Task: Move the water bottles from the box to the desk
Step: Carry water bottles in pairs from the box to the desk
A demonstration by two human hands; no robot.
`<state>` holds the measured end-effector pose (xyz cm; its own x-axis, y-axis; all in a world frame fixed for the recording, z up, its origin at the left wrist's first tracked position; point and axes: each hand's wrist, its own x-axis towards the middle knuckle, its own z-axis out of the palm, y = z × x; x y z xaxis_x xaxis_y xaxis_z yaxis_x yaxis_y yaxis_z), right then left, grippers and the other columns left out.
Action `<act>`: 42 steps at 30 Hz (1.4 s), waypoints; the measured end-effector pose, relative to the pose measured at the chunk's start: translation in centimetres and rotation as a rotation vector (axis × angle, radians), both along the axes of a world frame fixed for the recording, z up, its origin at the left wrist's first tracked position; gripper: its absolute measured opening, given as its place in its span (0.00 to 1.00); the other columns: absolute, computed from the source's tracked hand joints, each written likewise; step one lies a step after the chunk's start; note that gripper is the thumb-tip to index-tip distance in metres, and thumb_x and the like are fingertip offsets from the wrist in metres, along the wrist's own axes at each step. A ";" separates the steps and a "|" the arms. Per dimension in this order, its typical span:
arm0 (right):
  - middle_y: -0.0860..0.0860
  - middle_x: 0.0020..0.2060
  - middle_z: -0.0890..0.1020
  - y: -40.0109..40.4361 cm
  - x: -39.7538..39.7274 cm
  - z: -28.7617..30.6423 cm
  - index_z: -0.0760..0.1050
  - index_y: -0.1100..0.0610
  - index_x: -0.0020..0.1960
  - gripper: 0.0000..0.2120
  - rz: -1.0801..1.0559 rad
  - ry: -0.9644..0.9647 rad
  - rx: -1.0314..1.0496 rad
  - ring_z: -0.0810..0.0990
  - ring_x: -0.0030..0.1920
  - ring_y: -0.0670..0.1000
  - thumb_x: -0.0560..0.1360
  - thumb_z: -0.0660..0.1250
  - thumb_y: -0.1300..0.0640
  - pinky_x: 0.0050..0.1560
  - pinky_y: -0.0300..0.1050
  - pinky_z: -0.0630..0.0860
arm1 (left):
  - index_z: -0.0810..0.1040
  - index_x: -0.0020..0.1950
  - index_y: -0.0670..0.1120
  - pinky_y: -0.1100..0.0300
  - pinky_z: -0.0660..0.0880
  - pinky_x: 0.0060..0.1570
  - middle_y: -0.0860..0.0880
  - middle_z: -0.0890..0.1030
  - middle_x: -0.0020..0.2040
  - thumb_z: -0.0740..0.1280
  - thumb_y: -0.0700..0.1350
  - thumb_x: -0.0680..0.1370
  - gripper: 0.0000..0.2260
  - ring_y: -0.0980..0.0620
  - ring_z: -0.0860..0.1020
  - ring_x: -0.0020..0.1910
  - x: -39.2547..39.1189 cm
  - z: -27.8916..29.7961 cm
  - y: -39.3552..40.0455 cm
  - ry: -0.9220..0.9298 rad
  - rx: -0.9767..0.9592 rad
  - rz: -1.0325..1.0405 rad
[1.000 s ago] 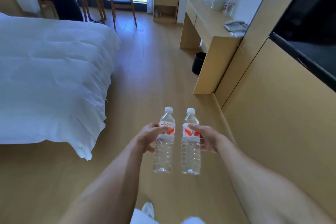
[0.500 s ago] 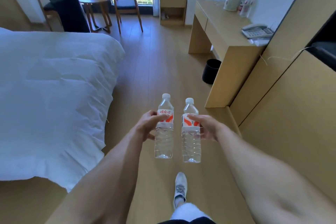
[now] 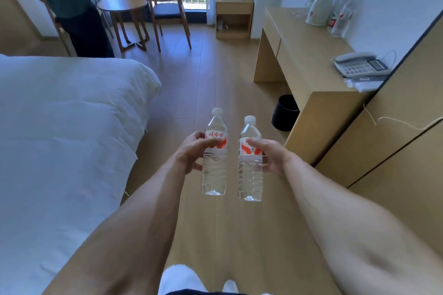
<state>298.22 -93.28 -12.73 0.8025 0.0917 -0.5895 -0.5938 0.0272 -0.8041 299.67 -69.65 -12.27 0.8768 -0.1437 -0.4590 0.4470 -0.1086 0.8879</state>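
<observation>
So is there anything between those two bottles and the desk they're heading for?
Nothing visible blocks the way. The left bottle and right bottle are held over bare floor, and the desk lies ahead to the right. The black bin sits low beside it. Its near top holds a phone, the far end a kettle.

left hand [image 3: 191, 151]: grip curled | right hand [image 3: 273, 158]: grip curled | arms outstretched

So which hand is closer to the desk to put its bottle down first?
Probably the right hand. It holds its water bottle on the side where the desk stands, ahead and to the right. The left hand, gripping the other bottle, is on the bed side and would have to reach across.
</observation>
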 end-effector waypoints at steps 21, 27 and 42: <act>0.57 0.53 0.82 -2.6 38.0 0.7 0.75 0.58 0.67 0.25 -0.195 -0.031 -0.014 0.81 0.55 0.58 0.74 0.73 0.48 0.55 0.57 0.79 | 0.76 0.58 0.49 0.44 0.83 0.41 0.46 0.84 0.54 0.79 0.51 0.70 0.21 0.46 0.84 0.51 42.5 -0.4 -3.8 0.007 -0.005 -0.177; 0.56 0.52 0.84 -5.2 46.3 0.7 0.76 0.56 0.65 0.23 -0.264 -0.043 0.004 0.82 0.53 0.56 0.74 0.73 0.49 0.49 0.54 0.80 | 0.76 0.59 0.49 0.43 0.83 0.42 0.46 0.84 0.54 0.80 0.51 0.70 0.22 0.46 0.84 0.51 52.2 0.0 -6.3 0.011 0.001 -0.233; 0.53 0.45 0.85 -18.5 69.7 0.1 0.78 0.57 0.60 0.17 -0.361 -0.064 0.008 0.85 0.45 0.53 0.76 0.71 0.49 0.39 0.49 0.80 | 0.75 0.63 0.49 0.43 0.83 0.45 0.46 0.82 0.57 0.80 0.53 0.69 0.26 0.46 0.84 0.54 77.7 0.6 -21.0 -0.024 0.030 -0.342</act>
